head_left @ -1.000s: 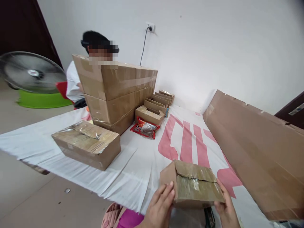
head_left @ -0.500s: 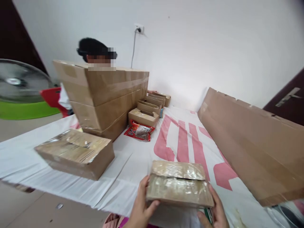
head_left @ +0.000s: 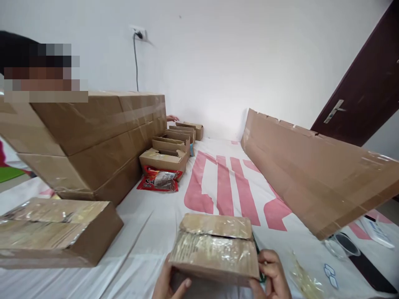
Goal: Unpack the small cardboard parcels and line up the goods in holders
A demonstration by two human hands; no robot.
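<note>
A small cardboard box (head_left: 215,253) with shiny clear tape over its top sits at the table's near edge, between my two hands. My left hand (head_left: 171,278) grips its left side, thumb stretched along the front. My right hand (head_left: 271,272) holds the near right corner with bent fingers. Beside that corner, a dark green edge (head_left: 262,274) shows between box and fingers; most of it is hidden, so I cannot tell what it is. A larger taped cardboard box (head_left: 62,230) lies to the left. Beyond it, a red snack packet (head_left: 160,179) leans by a row of open cardboard boxes (head_left: 165,155).
Stacked large cartons (head_left: 102,141) wall off the left, with a person behind and their hand (head_left: 172,118) past the far end. A long cardboard panel (head_left: 311,166) stands on the right. Near it lie a clear round object (head_left: 341,246), a black flat object (head_left: 370,265) and crumpled clear plastic (head_left: 307,282).
My view has swung to the right. The small box remains between my hands. My right hand's fingers have shifted and now bend at its near right corner.
</note>
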